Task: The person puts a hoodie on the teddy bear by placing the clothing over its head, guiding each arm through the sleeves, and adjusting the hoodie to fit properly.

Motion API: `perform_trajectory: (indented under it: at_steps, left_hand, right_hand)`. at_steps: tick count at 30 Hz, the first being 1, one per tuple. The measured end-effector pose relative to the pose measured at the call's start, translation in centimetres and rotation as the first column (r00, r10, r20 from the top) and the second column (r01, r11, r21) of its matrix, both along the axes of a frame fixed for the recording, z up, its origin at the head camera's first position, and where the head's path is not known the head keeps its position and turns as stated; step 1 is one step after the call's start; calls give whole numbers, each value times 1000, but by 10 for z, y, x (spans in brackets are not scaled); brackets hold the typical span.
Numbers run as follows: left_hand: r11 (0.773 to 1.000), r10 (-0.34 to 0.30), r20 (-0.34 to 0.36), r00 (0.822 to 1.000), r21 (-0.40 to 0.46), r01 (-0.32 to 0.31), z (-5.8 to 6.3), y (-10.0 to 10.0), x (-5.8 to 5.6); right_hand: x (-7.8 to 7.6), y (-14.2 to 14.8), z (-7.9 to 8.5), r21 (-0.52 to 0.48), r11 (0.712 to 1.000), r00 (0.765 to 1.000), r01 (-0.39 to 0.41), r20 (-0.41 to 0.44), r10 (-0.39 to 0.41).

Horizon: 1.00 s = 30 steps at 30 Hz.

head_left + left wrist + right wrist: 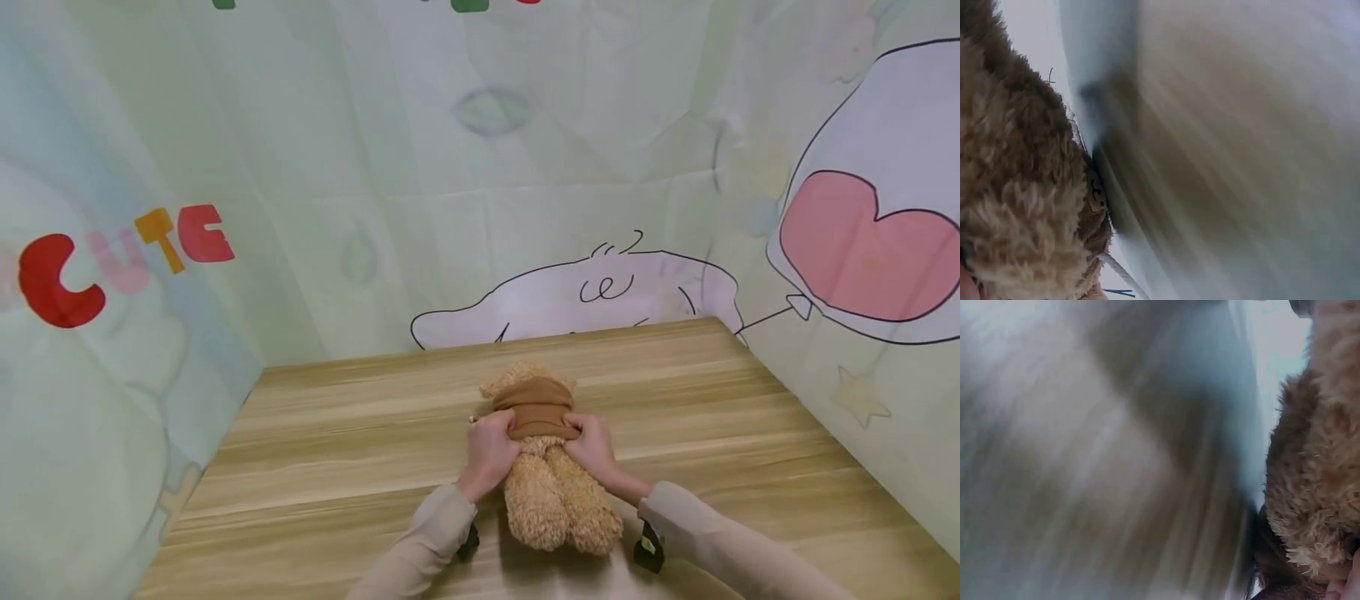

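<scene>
A light-brown plush toy [536, 504] lies on the table with its legs toward me. Around its upper body is a brown garment [534, 408], and curly fur shows beyond the far edge of the cloth. My left hand [491, 450] pinches the near hem at the left side. At the right side, my right hand [596, 450] pinches the same hem. Plush fur [1016, 175] fills the left of the left wrist view, with a pale cord [1124, 275] below. In the right wrist view, fingertips [1354, 581] show at the corner beside fur.
The wood-grain table [360, 450] runs back to a printed cloth backdrop [315, 167]. More cloth [847, 250] with a balloon drawing hangs along the right side. Dark wrist cameras [649, 548] sit under the sleeves.
</scene>
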<state>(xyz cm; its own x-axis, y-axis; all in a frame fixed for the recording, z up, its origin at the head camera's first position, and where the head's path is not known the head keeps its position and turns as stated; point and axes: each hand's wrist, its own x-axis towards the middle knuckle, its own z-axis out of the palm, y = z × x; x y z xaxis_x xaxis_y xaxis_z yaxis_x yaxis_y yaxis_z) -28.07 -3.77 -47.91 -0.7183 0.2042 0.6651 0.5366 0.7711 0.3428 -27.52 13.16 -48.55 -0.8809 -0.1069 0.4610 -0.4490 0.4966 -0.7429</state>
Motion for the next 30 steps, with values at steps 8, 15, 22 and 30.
perform_trajectory:
  at_steps: [8, 15, 22, 30]
  left_hand:
    - [969, -126, -286, 950, -241, 56, 1, -8, 1]
    - [947, -211, 8, 977, -245, 206, 26, -20, 0]
    - [932, -232, 158, 960, -247, 266, 34, -18, -3]
    - [928, -265, 214, 940, -208, 309, 23, -2, 4]
  right_hand:
    - [6, 11, -6, 329, 927, 829, 182, -558, 36]
    - [5, 16, 10, 301, 953, 869, 26, -478, 127]
    - [5, 9, 20, 320, 947, 933, -39, -327, 149]
    - [-2, 8, 9, 363, 916, 934, -170, -237, 267]
